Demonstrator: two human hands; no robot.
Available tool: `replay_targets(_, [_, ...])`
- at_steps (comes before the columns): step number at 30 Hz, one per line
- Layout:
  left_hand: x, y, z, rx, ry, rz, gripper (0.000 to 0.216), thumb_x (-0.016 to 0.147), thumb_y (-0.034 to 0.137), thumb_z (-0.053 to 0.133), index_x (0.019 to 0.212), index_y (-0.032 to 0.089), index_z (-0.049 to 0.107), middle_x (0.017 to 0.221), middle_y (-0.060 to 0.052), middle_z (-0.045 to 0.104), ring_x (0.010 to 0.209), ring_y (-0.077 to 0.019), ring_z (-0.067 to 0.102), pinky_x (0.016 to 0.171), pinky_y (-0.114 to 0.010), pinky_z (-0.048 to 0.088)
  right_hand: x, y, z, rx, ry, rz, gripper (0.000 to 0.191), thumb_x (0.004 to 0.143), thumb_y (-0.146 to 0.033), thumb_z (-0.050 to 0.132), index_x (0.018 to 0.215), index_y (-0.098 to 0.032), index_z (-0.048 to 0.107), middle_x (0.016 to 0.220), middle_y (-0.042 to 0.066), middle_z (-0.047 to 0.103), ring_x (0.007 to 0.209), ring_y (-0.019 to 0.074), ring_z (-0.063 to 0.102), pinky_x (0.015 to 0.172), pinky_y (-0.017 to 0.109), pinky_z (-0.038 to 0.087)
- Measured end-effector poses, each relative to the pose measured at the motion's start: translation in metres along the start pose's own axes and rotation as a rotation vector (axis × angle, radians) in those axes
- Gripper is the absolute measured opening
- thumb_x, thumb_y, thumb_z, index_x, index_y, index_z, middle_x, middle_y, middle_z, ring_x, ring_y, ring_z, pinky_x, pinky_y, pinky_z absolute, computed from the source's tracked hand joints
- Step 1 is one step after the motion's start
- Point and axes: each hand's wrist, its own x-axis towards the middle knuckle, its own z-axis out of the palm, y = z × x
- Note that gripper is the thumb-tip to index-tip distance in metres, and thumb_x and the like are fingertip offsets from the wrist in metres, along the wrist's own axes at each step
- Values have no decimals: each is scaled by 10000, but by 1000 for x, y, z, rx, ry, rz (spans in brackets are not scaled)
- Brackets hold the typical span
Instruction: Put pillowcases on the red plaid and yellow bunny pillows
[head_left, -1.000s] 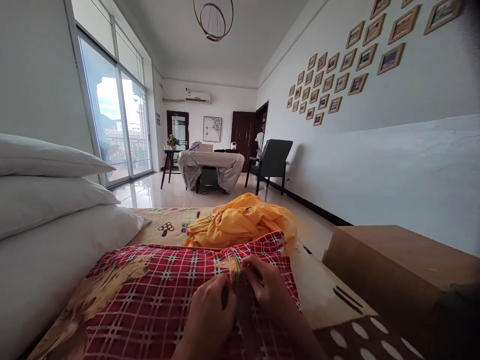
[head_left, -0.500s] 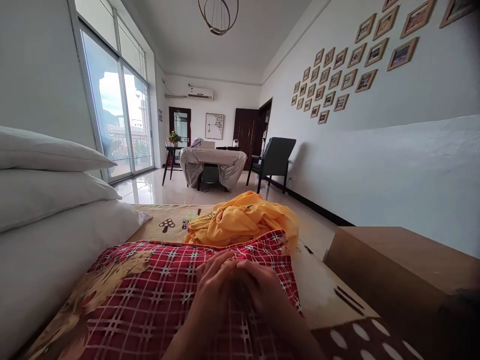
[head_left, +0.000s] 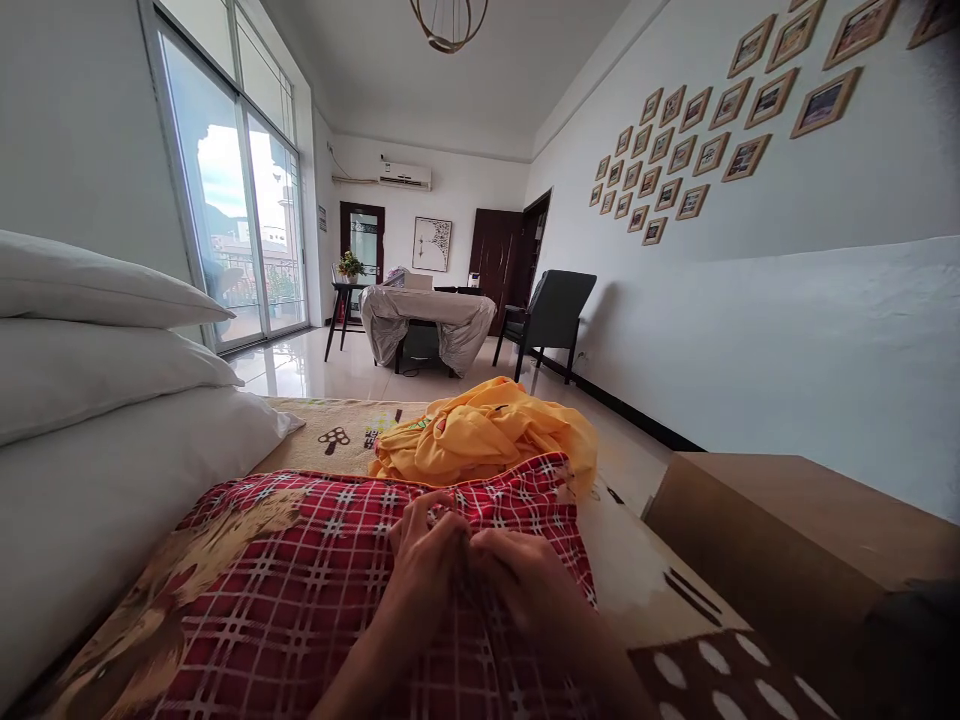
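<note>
A red plaid cloth (head_left: 300, 600) with white lines and a brown furry print is spread out in front of me. My left hand (head_left: 426, 540) is closed, its bent fingers pinching the cloth near the middle. Right beside it, my right hand (head_left: 517, 565) is closed too, thumb and fingers pressed together on the same cloth. The fingertips of both hands nearly meet, and exactly what lies between them is hidden. A dark fold or seam runs from there toward me. Just beyond the plaid cloth, a crumpled yellow cloth (head_left: 487, 425) lies in a heap.
White pillows (head_left: 127, 450) are stacked on the left. Underneath lies a beige patterned blanket (head_left: 622, 570). A brown cardboard box (head_left: 795, 510) stands to the right. Farther off are a covered table (head_left: 427, 305) and a dark chair (head_left: 559, 312).
My fingers have curled in more tightly, and the hands have drawn slightly apart at the knuckles. The view has tilted slightly. The yellow cloth looks unchanged.
</note>
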Motion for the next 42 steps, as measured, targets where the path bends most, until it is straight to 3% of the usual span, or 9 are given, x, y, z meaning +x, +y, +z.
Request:
replay_targets(4, [3, -6, 2, 2, -9, -45, 310, 957, 296, 344, 865, 244, 635, 1170, -57, 539, 1091, -242, 491, 927, -464, 371, -6, -11, -11, 10, -184, 37, 289, 962, -231, 385, 680, -193, 433, 653, -38, 483, 586, 97, 384, 589, 229, 320])
replay_targets(7, [4, -9, 1, -3, -32, -75, 312, 961, 307, 333, 878, 245, 627, 1166, -59, 540, 1105, -246, 487, 931, -474, 375, -9, -14, -15, 45, -225, 78, 279, 956, -237, 402, 680, -192, 404, 654, -47, 470, 587, 91, 367, 578, 225, 298])
replay_targets(12, [-1, 7, -12, -59, -34, 62, 268, 958, 277, 370, 1031, 289, 628, 1294, -55, 492, 1202, -232, 449, 1003, -458, 349, -11, -11, -15, 82, -140, 108, 269, 962, -277, 396, 706, -197, 411, 672, -37, 499, 601, 97, 395, 584, 232, 303])
replay_targets(15, [-7, 26, -22, -157, -109, 163, 220, 950, 263, 417, 1047, 282, 613, 1234, -34, 559, 1167, -197, 489, 987, -381, 376, -13, -10, -16, 89, -58, 102, 265, 960, -294, 413, 714, -196, 429, 668, -32, 525, 594, 99, 423, 577, 234, 312])
replay_targets(19, [-14, 40, -26, -217, -227, 85, 242, 940, 231, 432, 1134, 273, 569, 1202, -23, 616, 1148, -181, 526, 972, -336, 383, -14, -13, -18, 78, 4, 63, 237, 950, -253, 425, 723, -196, 457, 695, -21, 567, 616, 105, 474, 584, 231, 335])
replay_targets(26, [-9, 34, -22, -197, -367, 62, 289, 992, 320, 334, 1022, 267, 616, 1229, -8, 619, 1268, -186, 442, 1031, -359, 292, -13, -18, -15, 11, 59, 14, 204, 960, -227, 417, 782, -202, 513, 756, -10, 623, 681, 119, 552, 642, 236, 373])
replay_targets(31, [-9, 28, -20, -220, -389, 57, 266, 1000, 324, 313, 1022, 260, 570, 1212, -1, 601, 1239, -168, 445, 1026, -343, 261, -12, -14, -11, 8, 52, 38, 220, 971, -255, 413, 780, -204, 511, 771, -14, 627, 697, 120, 554, 654, 240, 369])
replay_targets(37, [-6, 23, -14, -204, -357, 94, 293, 1008, 306, 265, 954, 236, 545, 1094, -7, 596, 1018, -171, 518, 906, -363, 277, -11, -12, -12, -2, -7, 64, 267, 974, -284, 388, 747, -197, 498, 735, 0, 608, 669, 125, 533, 629, 243, 353])
replay_targets(42, [-2, 17, -14, -164, -290, 64, 268, 988, 220, 299, 832, 211, 517, 1001, 5, 567, 964, -171, 505, 893, -392, 251, -12, -15, -12, -83, -100, 43, 285, 971, -257, 371, 705, -194, 450, 695, -8, 583, 635, 116, 502, 610, 238, 323])
